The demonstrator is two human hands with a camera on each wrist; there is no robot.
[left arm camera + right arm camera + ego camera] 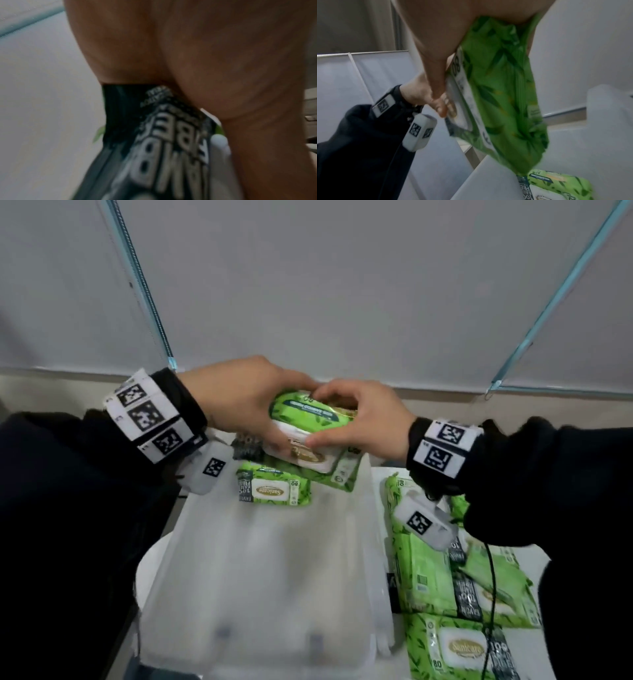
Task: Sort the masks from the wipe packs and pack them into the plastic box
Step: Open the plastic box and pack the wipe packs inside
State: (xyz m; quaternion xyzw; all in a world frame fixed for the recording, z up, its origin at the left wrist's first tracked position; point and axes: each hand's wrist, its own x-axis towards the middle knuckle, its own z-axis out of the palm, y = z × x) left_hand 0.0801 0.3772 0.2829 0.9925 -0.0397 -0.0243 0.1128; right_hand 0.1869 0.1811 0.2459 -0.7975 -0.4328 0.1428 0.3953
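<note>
Near box: a clear plastic box (260, 570) sits nearest on the white table (524, 648), blurred; its inside cannot be made out.
Near right packs: a heap of green wipe packs (459, 587) lies on the table just right of the box, one with its white lid up.
Far pack: a single pack (274, 489) lies flat just beyond the box, lid up.
Held pack: a pack (308, 436) is in the air above the far pack, tilted, its lid facing the viewer.
Left hand: the left hand (239, 398) comes in from the left, fingers curled over the top of the held pack and thumb under its lid edge, gripping it.
Right hand: the right hand (366, 419) comes in from the right, thumb on the lid and fingers curved over the far edge, also gripping the held pack; the fingertips of the two hands nearly meet on top.
Wrists: both wear dark sleeves and white bands with black square markers.
Room: grey wall panels with light blue seams stand behind the table.
Left wrist view: only the palm (205, 60) against the pack's black printed end (154, 142), close and blurred.
Right wrist view: the pack's green underside (501, 94), the left hand (426, 97) on its lid, and another pack (559, 185) low down.
Masks: I cannot make out any in these views.
</note>
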